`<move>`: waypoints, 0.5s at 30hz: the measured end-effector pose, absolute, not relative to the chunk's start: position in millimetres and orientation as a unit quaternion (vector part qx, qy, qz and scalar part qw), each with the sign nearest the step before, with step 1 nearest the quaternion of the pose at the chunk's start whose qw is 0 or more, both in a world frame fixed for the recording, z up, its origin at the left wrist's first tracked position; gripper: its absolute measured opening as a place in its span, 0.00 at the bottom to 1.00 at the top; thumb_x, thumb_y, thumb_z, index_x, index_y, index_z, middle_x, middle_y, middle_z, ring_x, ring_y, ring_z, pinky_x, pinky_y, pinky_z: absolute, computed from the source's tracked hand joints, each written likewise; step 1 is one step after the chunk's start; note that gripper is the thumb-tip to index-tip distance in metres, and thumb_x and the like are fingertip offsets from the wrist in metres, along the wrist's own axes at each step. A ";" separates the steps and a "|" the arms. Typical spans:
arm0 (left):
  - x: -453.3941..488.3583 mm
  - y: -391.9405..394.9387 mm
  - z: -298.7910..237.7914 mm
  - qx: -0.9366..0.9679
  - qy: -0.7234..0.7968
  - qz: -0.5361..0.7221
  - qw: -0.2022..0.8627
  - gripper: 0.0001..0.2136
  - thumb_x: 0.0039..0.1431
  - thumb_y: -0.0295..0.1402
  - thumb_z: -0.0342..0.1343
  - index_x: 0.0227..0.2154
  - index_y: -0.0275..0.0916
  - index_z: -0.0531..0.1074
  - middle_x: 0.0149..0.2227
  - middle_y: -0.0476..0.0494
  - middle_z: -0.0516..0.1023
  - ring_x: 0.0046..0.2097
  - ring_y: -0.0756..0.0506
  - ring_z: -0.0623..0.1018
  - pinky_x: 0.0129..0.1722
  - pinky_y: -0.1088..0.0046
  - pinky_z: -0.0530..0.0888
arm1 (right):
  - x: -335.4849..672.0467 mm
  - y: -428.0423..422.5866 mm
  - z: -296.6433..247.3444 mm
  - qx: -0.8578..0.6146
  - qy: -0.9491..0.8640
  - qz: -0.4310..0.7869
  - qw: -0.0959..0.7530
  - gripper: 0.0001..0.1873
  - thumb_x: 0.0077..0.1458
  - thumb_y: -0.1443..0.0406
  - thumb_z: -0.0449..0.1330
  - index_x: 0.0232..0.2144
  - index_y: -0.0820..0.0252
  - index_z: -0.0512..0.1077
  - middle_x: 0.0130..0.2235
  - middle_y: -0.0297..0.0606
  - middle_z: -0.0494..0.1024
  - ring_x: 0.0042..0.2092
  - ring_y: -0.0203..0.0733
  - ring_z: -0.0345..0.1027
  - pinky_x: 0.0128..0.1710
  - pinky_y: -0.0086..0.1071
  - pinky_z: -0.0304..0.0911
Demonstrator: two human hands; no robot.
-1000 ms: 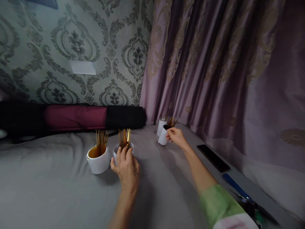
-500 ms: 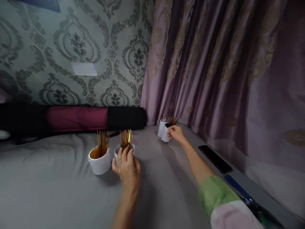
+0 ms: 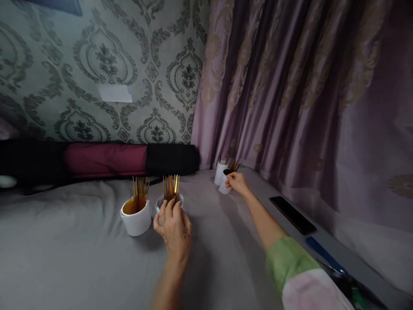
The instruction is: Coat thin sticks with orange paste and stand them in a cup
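My left hand (image 3: 173, 224) is wrapped round a small white cup (image 3: 161, 201) holding several thin yellow-brown sticks (image 3: 170, 187). Just left of it stands a second white cup (image 3: 137, 218) with an orange inside and more sticks. My right hand (image 3: 237, 182), arm stretched forward in a green sleeve, grips a small white container (image 3: 223, 186) with a dark top, standing on the grey cloth. Another small white container (image 3: 220, 171) with sticks stands right behind it, against the curtain.
A grey cloth (image 3: 80, 258) covers the surface. A black and maroon bolster (image 3: 103, 158) lies along the patterned wall. A dark phone (image 3: 293, 214), a blue tool (image 3: 325, 255) and scissors (image 3: 338, 275) lie at the right, below a purple curtain (image 3: 306, 99).
My right hand carried the small white container farther back, beside the other white container, and set it upright on the cloth. My left hand stayed on its cup.
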State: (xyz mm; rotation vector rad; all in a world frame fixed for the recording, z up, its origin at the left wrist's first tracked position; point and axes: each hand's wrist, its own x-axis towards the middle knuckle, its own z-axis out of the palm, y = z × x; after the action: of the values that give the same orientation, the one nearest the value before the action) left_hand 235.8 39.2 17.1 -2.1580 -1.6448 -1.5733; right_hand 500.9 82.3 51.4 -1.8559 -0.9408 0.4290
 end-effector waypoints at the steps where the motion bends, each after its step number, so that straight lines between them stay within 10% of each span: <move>1: 235.7 39.2 17.1 -0.689 -0.523 -0.502 0.002 0.13 0.55 0.26 0.46 0.42 0.38 0.70 0.48 0.36 0.72 0.57 0.40 0.63 0.54 0.55 0.51 | 501.1 82.6 50.1 -0.764 -0.386 0.177 0.486 0.06 0.53 0.66 0.56 0.27 0.64 0.68 0.22 0.36 0.74 0.19 0.30 0.68 0.13 0.19 0.57; 15: 234.9 38.9 18.5 -0.687 -0.527 -0.500 -0.011 0.12 0.55 0.26 0.46 0.40 0.37 0.71 0.49 0.37 0.72 0.57 0.40 0.63 0.54 0.57 0.53 | 498.8 80.1 46.8 -0.768 -0.389 0.182 0.475 0.12 0.54 0.68 0.53 0.42 0.66 0.67 0.30 0.42 0.77 0.20 0.30 0.68 0.15 0.20 0.59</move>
State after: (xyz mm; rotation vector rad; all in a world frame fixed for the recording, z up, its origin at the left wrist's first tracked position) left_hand 234.9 38.9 18.5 -2.1744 -1.6669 -1.5803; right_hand 498.8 80.1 46.8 -1.8791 -0.9502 0.4462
